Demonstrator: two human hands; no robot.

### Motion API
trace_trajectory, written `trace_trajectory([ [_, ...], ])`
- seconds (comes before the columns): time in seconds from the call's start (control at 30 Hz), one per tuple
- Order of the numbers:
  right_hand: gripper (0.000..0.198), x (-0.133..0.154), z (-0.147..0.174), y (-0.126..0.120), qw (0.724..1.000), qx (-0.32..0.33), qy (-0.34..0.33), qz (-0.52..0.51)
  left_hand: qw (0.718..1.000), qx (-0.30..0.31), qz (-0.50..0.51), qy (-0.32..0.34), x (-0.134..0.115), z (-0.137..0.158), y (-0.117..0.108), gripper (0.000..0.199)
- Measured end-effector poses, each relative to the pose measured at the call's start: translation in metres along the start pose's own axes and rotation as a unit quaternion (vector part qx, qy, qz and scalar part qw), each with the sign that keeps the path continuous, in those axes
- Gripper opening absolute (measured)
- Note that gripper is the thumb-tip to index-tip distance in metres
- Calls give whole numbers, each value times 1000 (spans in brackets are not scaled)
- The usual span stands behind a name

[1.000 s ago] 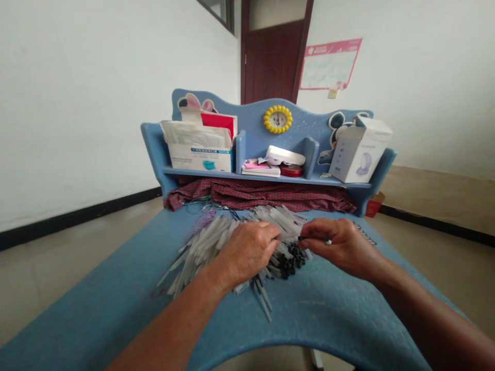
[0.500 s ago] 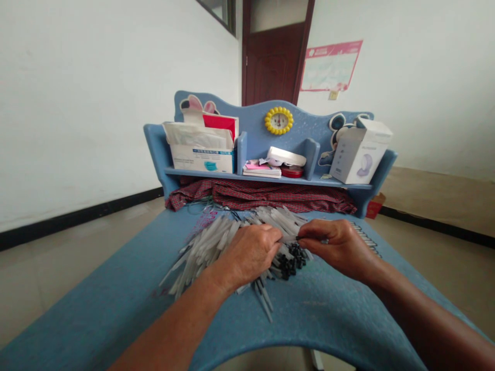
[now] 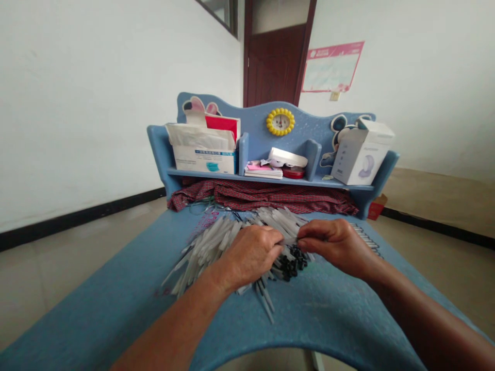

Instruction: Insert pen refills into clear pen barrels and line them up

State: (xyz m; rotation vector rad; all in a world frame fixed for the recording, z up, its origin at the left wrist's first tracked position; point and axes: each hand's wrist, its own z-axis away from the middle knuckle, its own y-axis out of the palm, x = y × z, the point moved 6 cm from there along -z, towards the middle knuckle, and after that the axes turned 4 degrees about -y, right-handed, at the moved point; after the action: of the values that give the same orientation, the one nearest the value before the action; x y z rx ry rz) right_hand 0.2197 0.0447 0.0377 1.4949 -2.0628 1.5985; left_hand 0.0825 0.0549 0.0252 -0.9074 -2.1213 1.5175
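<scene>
White walls (image 3: 116, 77) and a dark red door (image 3: 275, 67) stand behind a blue worktop (image 3: 96, 309), whose far edge carries a shelf (image 3: 314, 161). On the shelf, a mask box (image 3: 204, 162) sits at left, a red tin (image 3: 294, 173) near the middle and a white box (image 3: 358, 162) at right; a yellow-rimmed clock (image 3: 280, 122) is on the back panel. Checked cloth (image 3: 263, 197) lies bunched below.

Both hands meet over the middle of the worktop. At left, the left hand (image 3: 257, 252) is closed, pinching one end of a pale tube (image 3: 289, 240). At right, the right hand (image 3: 336, 243) pinches a small dark piece (image 3: 297, 239) at the tube's other end; its fingers hide most of it. Beneath and left of the hands spreads a pile of pale sticks (image 3: 211, 245), with black ends (image 3: 293, 264) clustered on the near right side. Far right, beyond the right hand, thin rods (image 3: 365, 239) lie in a row.
</scene>
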Motion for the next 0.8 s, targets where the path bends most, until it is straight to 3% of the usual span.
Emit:
trace_trajectory([
  [0.33,8,-5,0,0,999,-16,-9,-34,991,-22,126,-26,4,2,-15,11],
  [0.6,18,-8,-3,3,998,-19,-37,52,996,-57,66,-16,8,2,-12,6],
  [0.7,37,-15,-5,8,1000,9,-6,29,997,-56,43,-17,10,1,-10,6],
  [0.8,30,-22,-6,10,1000,-3,6,-19,998,-50,36,-29,12,1,-7,6],
])
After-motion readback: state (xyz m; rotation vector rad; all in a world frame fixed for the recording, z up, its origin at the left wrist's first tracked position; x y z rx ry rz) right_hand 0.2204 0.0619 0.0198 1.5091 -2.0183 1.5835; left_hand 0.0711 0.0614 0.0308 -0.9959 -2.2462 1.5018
